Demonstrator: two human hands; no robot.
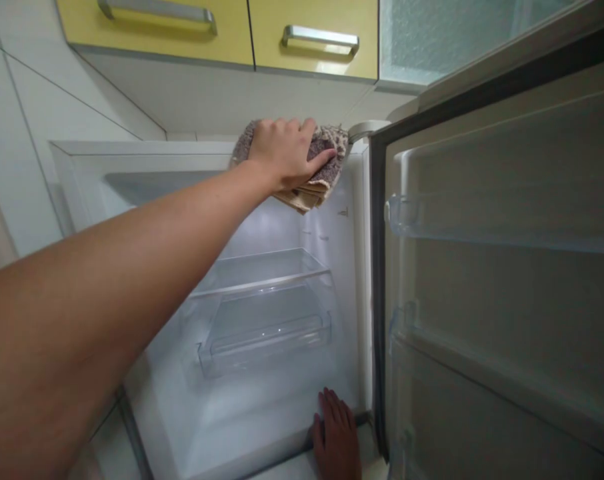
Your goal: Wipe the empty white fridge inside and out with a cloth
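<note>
My left hand [282, 155] reaches up to the top front edge of the open fridge [132, 148]. Its fingers are closed on a folded grey-brown cloth [327, 175], pressed against the fridge's upper right corner. My left forearm crosses the view from the lower left. My right hand [336, 437] lies flat, fingers stretched out, on the bottom front edge of the fridge cavity near the door hinge. It holds nothing.
Inside the fridge are a glass shelf [262, 270] and a clear drawer [267, 337]. The open fridge door [507, 280] with clear racks stands at the right. Yellow cupboards [312, 63] with metal handles hang above. White tiles [17, 133] cover the left wall.
</note>
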